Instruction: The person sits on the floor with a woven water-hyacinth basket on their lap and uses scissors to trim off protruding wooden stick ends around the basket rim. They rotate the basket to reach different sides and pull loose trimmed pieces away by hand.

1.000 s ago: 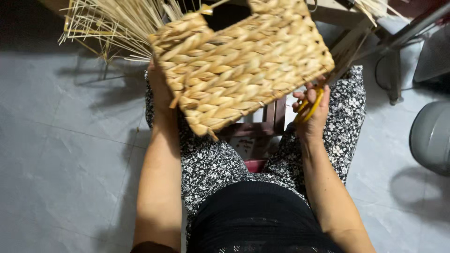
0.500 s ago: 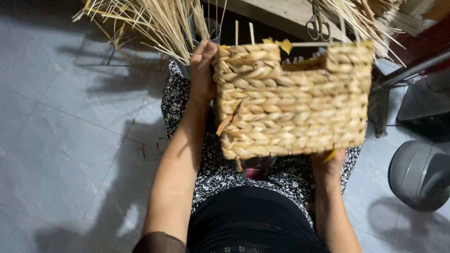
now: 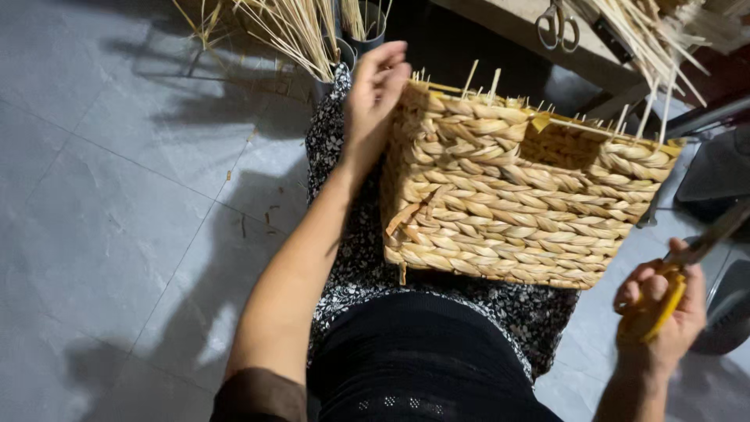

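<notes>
Basket (image 3: pixel 508 203) rests on lap above grey tiled floor (image 3: pixel 109 203).

Scissor blades (image 3: pixel 723 230) in right hand (image 3: pixel 656 312) blurred, tips cut off by right edge. Basket (image 3: pixel 508 195) hides the lap under it; its inside isn't visible. Straw bundles (image 3: pixel 289 27) and second scissors (image 3: pixel 556 23) cropped at top edge.

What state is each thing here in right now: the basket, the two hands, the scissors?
Woven basket: upright on the lap, rim unfinished, stalk ends sticking up.
Left hand: grips the basket's left edge.
Right hand: closed around yellow-handled scissors, away from the basket.
Metal scissors: lying unused on the bench.
</notes>
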